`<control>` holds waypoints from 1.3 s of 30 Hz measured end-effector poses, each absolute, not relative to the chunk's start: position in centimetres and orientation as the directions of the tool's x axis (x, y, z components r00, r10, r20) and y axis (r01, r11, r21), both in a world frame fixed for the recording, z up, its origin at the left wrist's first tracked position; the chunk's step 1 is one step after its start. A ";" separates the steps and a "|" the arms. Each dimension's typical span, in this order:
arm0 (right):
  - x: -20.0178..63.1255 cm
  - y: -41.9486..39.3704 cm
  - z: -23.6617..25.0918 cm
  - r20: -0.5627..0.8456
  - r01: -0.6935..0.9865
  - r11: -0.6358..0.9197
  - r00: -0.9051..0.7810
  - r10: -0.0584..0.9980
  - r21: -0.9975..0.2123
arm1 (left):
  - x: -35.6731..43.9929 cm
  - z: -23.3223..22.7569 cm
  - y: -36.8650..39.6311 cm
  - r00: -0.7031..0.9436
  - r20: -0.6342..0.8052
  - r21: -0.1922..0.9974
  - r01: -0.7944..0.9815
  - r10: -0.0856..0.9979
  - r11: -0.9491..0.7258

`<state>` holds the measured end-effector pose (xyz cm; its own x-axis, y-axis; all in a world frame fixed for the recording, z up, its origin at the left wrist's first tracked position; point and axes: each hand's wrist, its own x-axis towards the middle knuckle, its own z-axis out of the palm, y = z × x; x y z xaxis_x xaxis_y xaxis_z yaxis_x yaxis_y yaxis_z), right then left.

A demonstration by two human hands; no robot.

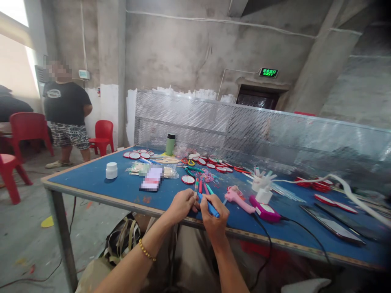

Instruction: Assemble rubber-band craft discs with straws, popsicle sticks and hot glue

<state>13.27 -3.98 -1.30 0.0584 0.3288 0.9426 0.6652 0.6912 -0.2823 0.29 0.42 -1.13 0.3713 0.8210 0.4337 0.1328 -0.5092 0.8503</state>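
Note:
My left hand (182, 205) pinches a narrow pale stick (196, 188) with coloured bands, held upright over the table's front edge. In my right hand (216, 215) is a blue marker (213, 209), gripped like a pen, its front end close to the stick. Whether the marker touches the stick I cannot tell. Just beyond my hands lie a red marker (200, 186) and a green marker (209, 189). A round red-rimmed mirror-like disc (187, 180) lies behind the left hand.
On the blue table (100, 184) are a phone (152, 179), a white jar (111, 170), a green bottle (170, 145), a pink glue gun (240, 199) and a purple corded device (265, 209). A perforated metal panel (198, 118) borders the back. A person (67, 106) stands at left.

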 end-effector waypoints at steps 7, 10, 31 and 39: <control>13.3 -4.0 -1.2 0.936 0.679 0.682 0.025 0.351 -0.273 | 0.3 -1.2 0.4 0.366 0.446 0.838 0.152 0.817 -0.525; 13.4 -4.0 -1.3 0.940 0.675 0.687 0.033 0.338 -0.271 | 0.3 -1.3 0.5 0.371 0.441 0.847 0.129 0.817 -0.516; 13.2 -4.2 -1.2 0.942 0.648 0.704 0.060 0.331 -0.289 | 0.3 -1.5 0.5 0.370 0.437 0.852 0.119 0.819 -0.509; 13.3 -4.1 -1.1 0.937 0.626 0.716 0.076 0.340 -0.310 | 0.3 -1.0 0.1 0.378 0.458 0.842 0.103 0.804 -0.529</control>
